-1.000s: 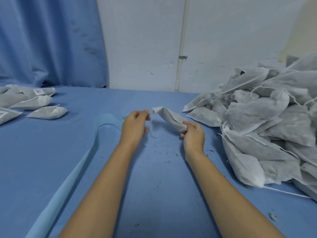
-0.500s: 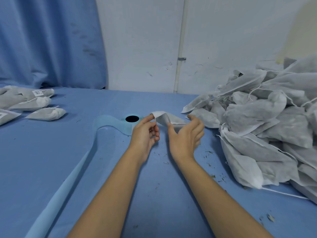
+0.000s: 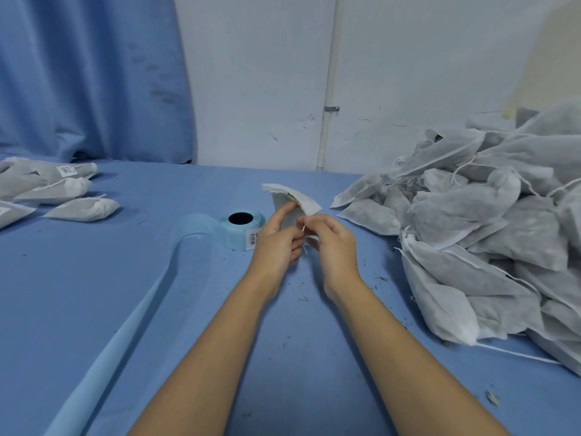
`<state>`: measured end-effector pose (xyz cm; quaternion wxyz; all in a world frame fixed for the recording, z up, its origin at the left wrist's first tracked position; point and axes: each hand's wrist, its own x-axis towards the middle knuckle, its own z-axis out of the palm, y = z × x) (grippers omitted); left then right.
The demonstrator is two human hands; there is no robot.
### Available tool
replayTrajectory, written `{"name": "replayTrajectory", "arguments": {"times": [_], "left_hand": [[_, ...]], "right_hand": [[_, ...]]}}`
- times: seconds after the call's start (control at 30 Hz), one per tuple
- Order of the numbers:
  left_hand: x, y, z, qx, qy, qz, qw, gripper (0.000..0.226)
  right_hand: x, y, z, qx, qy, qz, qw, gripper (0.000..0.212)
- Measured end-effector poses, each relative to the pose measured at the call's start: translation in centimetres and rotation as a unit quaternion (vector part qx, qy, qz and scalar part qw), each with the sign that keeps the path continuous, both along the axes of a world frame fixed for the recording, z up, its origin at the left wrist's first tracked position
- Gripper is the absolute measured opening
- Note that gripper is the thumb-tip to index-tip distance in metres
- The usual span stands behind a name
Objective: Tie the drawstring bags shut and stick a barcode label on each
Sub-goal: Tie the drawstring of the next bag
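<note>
Your left hand holds bag, right hand pinches its drawstring, mid-tie; few labelled bags done, big pile untied.

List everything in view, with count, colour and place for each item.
held bag: one, white, raised at the table's centre, just above the hands
drawstring: one, white, at the held bag's neck
bag pile: many, grey-white, heaped at the right
left bags: at least four, grey-white, far left
barcode label: one clearly visible, white, on a rear left bag
label roll: one, light blue, just left of the hands
backing strip: one, light blue, trailing from the roll to the near edge
table: one, blue
curtain: one, blue, back left
wall: white, behind
left hand: holds the held bag
right hand: pinches the drawstring
</note>
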<state>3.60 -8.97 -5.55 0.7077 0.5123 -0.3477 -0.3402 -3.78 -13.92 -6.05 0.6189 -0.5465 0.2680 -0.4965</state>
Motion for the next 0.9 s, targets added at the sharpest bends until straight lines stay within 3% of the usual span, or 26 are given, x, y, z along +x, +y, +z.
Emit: {"name": "replayTrajectory", "arguments": {"times": [0.27, 0.5, 0.63, 0.73, 0.9], "left_hand": [[0.4, 0.1, -1.2, 0.123, -0.167, 0.104, 0.973, 0.029], [0.7, -0.3, -2.4, 0.158, -0.250, 0.136, 0.945, 0.017], [0.8, -0.3, -3.0, 0.161, -0.274, 0.152, 0.936, 0.017], [0.9, 0.1, -3.1, 0.156, -0.308, 0.143, 0.928, 0.020], [0.4, 0.3, -2.0, 0.085, -0.328, 0.160, 0.927, 0.030]], "right_hand": [[-0.1, -1.1, 1.3, 0.182, -0.153, 0.020, 0.971, 0.020], [-0.7, -1.7, 1.5, 0.230, -0.202, 0.013, 0.952, 0.012], [-0.5, -1.6, 1.0, 0.215, -0.169, 0.013, 0.962, 0.012], [-0.7, -1.7, 0.5, 0.152, -0.078, -0.003, 0.985, 0.013], [-0.4, -0.9, -0.7, 0.078, 0.009, -0.027, 0.997, 0.011]]}}
